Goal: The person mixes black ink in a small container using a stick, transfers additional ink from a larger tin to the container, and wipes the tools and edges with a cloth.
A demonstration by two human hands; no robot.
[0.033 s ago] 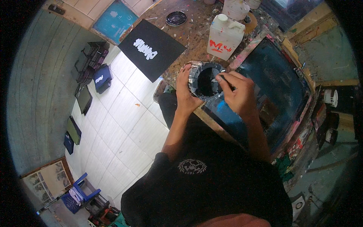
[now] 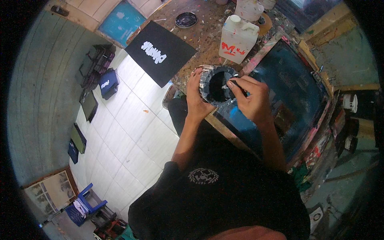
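My left hand (image 2: 195, 94) is wrapped round the side of a paint tub (image 2: 205, 94), which is tilted so that its open mouth faces me. Black paint (image 2: 217, 86) fills the inside, and the tub's rim is smeared grey and dark. Over the mouth's right edge, my right hand (image 2: 253, 96) is closed in a pinch. Whatever its fingers hold is mostly hidden by them and dark against the paint. Below the tub lies a framed printing screen (image 2: 296, 92) with a dark blue, stained surface.
Beyond the tub stands a white plastic jug (image 2: 239, 40) with red marks. A black sheet (image 2: 160, 54) with white lettering overhangs the table's left edge. A paint-covered round lid (image 2: 186, 20) lies farther back. Dark folded items (image 2: 108, 83) rest on the white tiled floor (image 2: 140, 120).
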